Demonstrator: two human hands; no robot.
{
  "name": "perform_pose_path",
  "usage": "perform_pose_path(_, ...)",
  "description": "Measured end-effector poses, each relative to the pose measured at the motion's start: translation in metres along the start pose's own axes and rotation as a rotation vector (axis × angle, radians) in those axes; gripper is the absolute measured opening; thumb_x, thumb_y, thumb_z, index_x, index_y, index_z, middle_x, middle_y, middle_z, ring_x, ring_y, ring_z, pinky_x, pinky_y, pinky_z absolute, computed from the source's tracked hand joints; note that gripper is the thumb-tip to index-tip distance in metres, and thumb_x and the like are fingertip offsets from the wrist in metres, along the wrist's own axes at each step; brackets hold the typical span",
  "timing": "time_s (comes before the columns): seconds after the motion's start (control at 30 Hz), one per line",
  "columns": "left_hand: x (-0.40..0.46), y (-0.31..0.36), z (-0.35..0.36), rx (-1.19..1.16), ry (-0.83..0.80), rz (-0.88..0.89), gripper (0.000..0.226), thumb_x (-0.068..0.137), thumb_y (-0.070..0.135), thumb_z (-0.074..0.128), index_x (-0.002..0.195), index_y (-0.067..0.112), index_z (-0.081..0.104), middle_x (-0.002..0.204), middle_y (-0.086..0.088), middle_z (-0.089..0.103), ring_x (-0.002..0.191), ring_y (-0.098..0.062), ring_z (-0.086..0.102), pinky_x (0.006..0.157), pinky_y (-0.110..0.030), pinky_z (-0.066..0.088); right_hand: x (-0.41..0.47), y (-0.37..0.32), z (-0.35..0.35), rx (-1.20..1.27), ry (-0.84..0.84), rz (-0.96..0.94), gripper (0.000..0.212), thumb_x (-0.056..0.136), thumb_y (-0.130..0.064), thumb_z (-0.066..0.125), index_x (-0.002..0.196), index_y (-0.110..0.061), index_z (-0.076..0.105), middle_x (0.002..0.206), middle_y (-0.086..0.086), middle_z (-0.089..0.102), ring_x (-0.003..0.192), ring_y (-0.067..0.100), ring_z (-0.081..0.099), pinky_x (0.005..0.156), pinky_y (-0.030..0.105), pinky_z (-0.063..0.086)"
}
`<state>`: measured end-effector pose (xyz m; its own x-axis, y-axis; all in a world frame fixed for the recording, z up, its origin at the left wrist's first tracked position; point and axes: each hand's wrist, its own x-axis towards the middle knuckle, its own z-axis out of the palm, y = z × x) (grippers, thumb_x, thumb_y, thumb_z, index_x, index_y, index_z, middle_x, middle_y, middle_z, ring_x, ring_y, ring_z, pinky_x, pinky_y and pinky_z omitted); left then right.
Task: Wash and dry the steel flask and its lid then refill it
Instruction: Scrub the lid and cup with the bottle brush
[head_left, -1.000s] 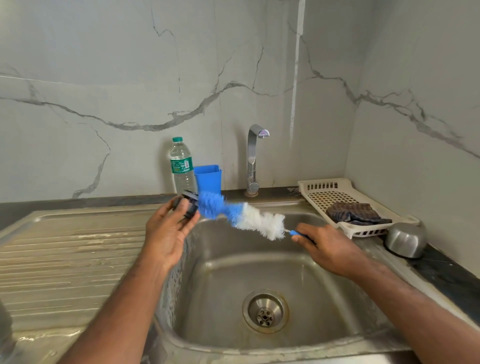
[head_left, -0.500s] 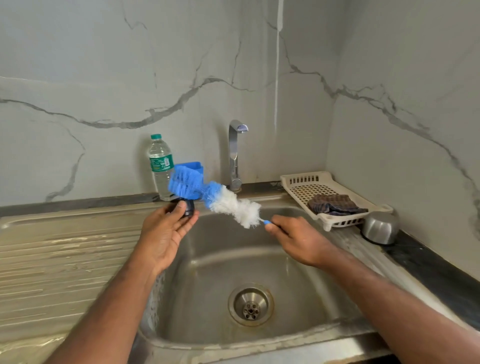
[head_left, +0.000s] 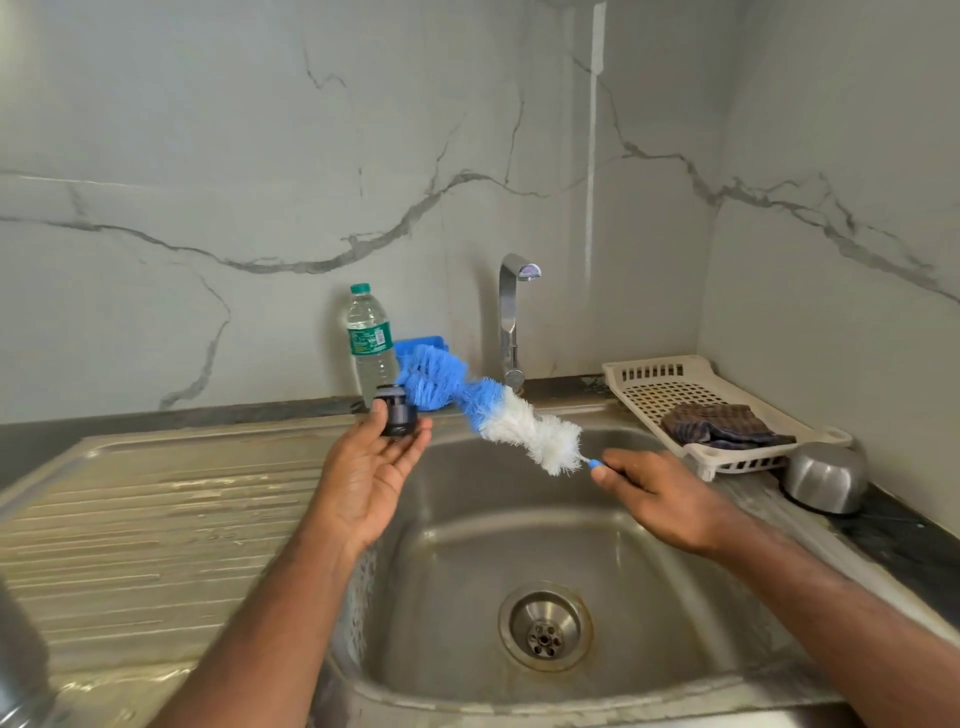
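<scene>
Over the stainless steel sink basin (head_left: 519, 525) we hold a long bottle brush with blue and white bristles (head_left: 488, 410), our right hand (head_left: 670, 499) curled tight round its blue handle. Our left hand (head_left: 366, 480), palm up and fingers only half bent, pinches the small dark round flask lid (head_left: 397, 415) between thumb and fingertips, beside the brush's blue tip.
</scene>
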<state>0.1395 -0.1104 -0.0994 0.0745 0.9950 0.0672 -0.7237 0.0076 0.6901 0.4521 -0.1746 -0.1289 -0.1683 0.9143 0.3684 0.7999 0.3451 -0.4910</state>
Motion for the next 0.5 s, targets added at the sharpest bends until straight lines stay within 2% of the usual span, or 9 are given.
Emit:
perform_pose_path(0.07,-0.002,-0.006,0.004,0.112,-0.022,-0.036,0.041,0.097,0.035,0.056,0.121,0.002,0.059,0.107,-0.019,0.072,0.094,-0.025,0.073,0.083,-0.038,0.062,0.002,-0.009,0.006,0.012,0.013,-0.022,0.043,0.104,-0.04,0.05,0.067,-0.022,0.037,0.056,-0.009,0.04,0.054,0.007,0.037,0.055,0.028,0.032)
perform_pose_path(0.13,-0.003,-0.006,0.006,0.157,-0.005,-0.02,0.042,0.096,0.041,0.055,0.118,0.006,0.061,0.105,-0.014,0.073,0.092,-0.021,0.072,0.081,-0.035,0.056,0.002,-0.013,0.008,0.025,0.011,-0.03,0.043,0.104,-0.037,0.05,0.066,-0.022,0.037,0.055,-0.01,0.04,0.054,0.007,0.036,0.054,0.026,0.03)
perform_pose_path(0.2,-0.001,0.001,0.002,0.124,0.045,0.029,0.047,0.09,0.041,0.06,0.122,0.006,0.061,0.106,-0.014,0.072,0.089,-0.018,0.071,0.08,-0.031,0.052,0.0,-0.007,0.003,0.018,0.003,-0.022,0.043,0.103,-0.04,0.05,0.066,-0.022,0.037,0.055,-0.011,0.04,0.054,0.007,0.037,0.054,0.027,0.031)
perform_pose_path(0.27,0.002,0.008,-0.004,0.078,0.081,0.049,0.052,0.086,0.039,0.063,0.125,0.004,0.059,0.105,-0.015,0.07,0.088,-0.018,0.07,0.081,-0.03,0.053,-0.002,0.001,-0.001,-0.015,-0.008,-0.01,0.043,0.103,-0.044,0.049,0.068,-0.022,0.039,0.057,-0.009,0.043,0.054,0.006,0.039,0.056,0.035,0.036)
perform_pose_path(0.37,0.0,0.004,-0.004,0.117,0.044,0.006,0.048,0.091,0.036,0.062,0.123,0.0,0.059,0.104,-0.019,0.069,0.091,-0.021,0.069,0.083,-0.031,0.056,-0.002,0.004,0.001,-0.048,0.025,-0.017,0.04,0.102,-0.046,0.047,0.071,-0.023,0.039,0.058,-0.006,0.044,0.055,0.007,0.04,0.058,0.044,0.04)
perform_pose_path(0.5,-0.002,0.002,0.002,0.104,0.034,-0.059,0.052,0.097,0.046,0.055,0.117,-0.002,0.061,0.094,-0.018,0.069,0.083,-0.021,0.067,0.079,-0.033,0.055,0.0,0.0,0.0,-0.023,0.1,-0.029,0.04,0.103,-0.045,0.046,0.071,-0.022,0.039,0.059,-0.009,0.044,0.055,0.008,0.04,0.055,0.037,0.038)
